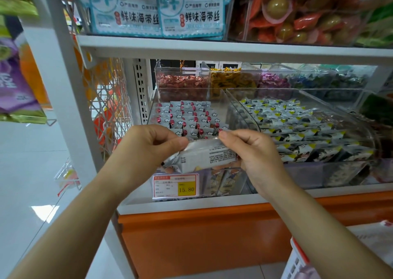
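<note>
Both my hands hold a small stack of silver-grey snack packets (204,156) with printed text, just in front of a clear plastic bin (219,100). My left hand (146,149) grips the stack's left end, thumb on top. My right hand (255,151) pinches its right end from above. Inside the bin, rows of matching grey packets with red dots (187,117) stand upright behind the stack.
A second clear bin of yellow-and-black packets (297,129) sits to the right. Candy bins stand behind. A price tag reading 15.80 (176,186) hangs below. The white shelf edge (191,206) tops an orange base. A white basket (297,264) is at lower right.
</note>
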The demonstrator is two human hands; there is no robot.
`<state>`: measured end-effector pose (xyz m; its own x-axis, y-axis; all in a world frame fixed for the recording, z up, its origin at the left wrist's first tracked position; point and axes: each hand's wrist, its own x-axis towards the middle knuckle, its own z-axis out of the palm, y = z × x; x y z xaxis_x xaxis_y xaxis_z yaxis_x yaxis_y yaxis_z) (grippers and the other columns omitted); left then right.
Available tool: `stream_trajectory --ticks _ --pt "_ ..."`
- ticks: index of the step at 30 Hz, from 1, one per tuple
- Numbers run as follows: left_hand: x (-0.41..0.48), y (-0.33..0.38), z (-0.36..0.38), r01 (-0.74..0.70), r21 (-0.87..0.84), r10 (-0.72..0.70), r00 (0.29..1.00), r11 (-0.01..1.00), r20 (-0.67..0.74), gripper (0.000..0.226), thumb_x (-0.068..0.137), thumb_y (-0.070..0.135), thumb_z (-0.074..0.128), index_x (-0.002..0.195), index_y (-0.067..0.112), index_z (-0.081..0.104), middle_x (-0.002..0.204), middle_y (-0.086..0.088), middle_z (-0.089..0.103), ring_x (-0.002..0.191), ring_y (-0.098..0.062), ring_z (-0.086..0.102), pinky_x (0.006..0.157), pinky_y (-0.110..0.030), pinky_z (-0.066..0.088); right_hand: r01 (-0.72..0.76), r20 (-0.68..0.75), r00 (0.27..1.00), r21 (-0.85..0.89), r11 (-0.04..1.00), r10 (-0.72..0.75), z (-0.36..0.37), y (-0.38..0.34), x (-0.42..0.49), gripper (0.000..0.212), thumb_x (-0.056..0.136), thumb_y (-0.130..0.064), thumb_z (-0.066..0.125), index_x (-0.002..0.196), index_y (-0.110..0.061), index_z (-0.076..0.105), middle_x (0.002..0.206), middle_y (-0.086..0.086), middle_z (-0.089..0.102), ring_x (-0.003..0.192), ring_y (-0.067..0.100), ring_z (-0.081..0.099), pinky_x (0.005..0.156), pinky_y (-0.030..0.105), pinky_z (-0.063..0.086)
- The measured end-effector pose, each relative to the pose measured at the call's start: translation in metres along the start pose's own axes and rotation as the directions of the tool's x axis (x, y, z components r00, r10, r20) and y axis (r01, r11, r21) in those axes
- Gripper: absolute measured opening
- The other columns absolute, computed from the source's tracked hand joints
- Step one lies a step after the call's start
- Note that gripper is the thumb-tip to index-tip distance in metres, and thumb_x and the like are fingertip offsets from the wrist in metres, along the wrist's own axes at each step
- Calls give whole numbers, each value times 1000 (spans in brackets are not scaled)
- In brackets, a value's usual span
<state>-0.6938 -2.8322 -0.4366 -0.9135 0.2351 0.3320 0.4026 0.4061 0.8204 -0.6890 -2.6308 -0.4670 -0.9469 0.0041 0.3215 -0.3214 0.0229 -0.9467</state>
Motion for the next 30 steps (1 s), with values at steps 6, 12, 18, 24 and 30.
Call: stream_trajectory --ticks 6,12,18,24,30 --pt "-4 5 12 9 31 -12 996 999 88 23 72 51 56 93 44 62 82 19 68 76 1 64 61 -10 51 -26 -188 981 105 994 45 2 1 -1 28 90 -17 58 77 5 69 71 22 65 72 31 69 55 30 57" --pt "1 -4 24 -51 188 61 997 981 -45 48 91 26 56 137 26 44 99 20 59 78 4 58 62 -8 46 -88 -40 993 327 941 107 5 -4 2 37 82 -20 62 116 -6 61 109 16 64 90 21 70 72 29 57" --pt "6 -4 25 24 170 5 986 985 -164 47 94 27 49 140 23 40 124 -2 61 98 -12 64 80 -26 53 20 -82 997 103 994 -11 11 -4 8 26 88 -8 59 112 -15 52 103 15 57 82 16 70 73 31 58" --pt "15 -22 19 -50 848 143 989 527 -31 60 95 49 24 148 22 17 155 -1 22 145 -16 4 115 -46 -1 146 -176 967 -210 967 -184 23 -16 57 18 87 -8 62 102 -13 53 112 10 56 77 13 69 63 25 59" --pt "18 -33 13 -49 882 27 999 468 41 72 89 57 7 147 17 18 158 -2 6 144 -18 -12 114 -47 -6 156 61 986 -655 740 -154 39 -15 108 28 84 -18 68 107 -7 58 115 5 58 98 18 58 83 39 52"
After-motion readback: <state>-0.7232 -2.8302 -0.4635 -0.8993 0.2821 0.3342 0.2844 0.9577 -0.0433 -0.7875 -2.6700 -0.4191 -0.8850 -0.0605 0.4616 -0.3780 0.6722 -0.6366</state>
